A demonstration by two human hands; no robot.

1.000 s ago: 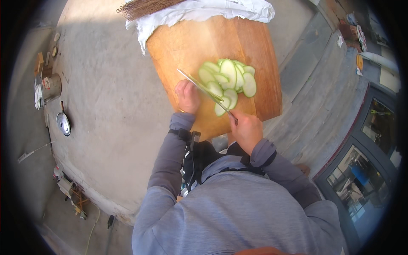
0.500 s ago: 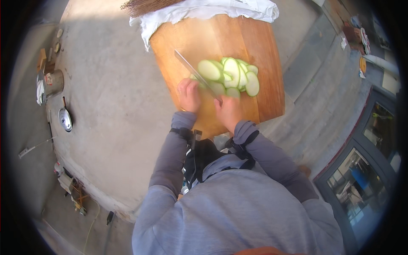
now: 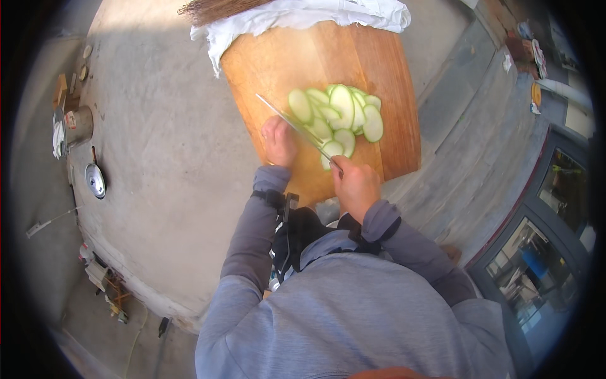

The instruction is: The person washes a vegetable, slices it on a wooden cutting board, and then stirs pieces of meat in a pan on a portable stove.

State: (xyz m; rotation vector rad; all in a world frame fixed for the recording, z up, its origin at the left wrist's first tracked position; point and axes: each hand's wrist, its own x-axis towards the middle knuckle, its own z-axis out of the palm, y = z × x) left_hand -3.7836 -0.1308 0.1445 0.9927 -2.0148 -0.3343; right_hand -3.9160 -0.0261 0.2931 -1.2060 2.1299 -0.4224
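Curls bare left hand (image 3: 279,144) at 8 o'clock on a broad, orange-brown wooden board (image 3: 394,76), fingers bent in just beside a long, straight, metal-bladed knife (image 3: 298,130); cannot tell of anything pinched beneath. Points knife tip towards 10 o'clock. Has pale, oval, green-rimmed vegetable slices (image 3: 341,105) heaped near board centre, at 2 o'clock from the blade. Wraps bare right hand (image 3: 358,191) round knife handle at 5 o'clock. Since 0.5 s ago, has moved right hand towards 5 o'clock and knife tip towards 6 o'clock.
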